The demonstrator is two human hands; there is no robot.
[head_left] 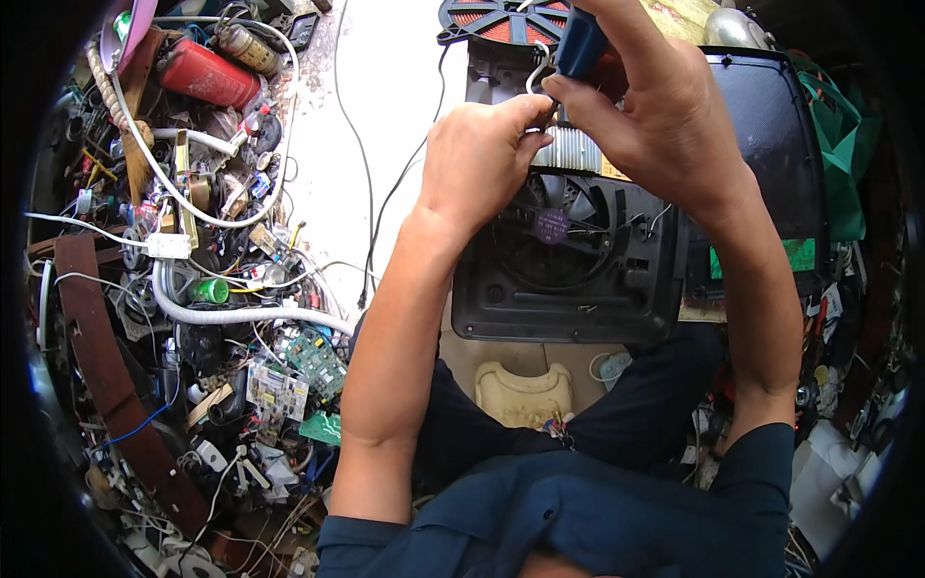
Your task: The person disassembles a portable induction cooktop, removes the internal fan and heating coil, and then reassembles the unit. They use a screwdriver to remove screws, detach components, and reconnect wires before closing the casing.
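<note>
Worktop [400, 77], white, stained at the far left; bearing 2 thin dark cables [372, 241] and 1 opened black housing [568, 313], fan-fitted. Beside the housing, right: 1 black panel [761, 144], green patch near its lower edge; support under the panel mostly hidden.

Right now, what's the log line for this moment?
left hand: fingertips beside heat sink | right hand: holding blue-handled tool | fan: in black casing | coil: beyond hands

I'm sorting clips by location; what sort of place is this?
Probably an electronics repair workshop: an opened induction cooker exposes its cooling fan, a reddish coil lies beyond it, and a loose green circuit board sits among heaped electrical scrap on the left.
</note>
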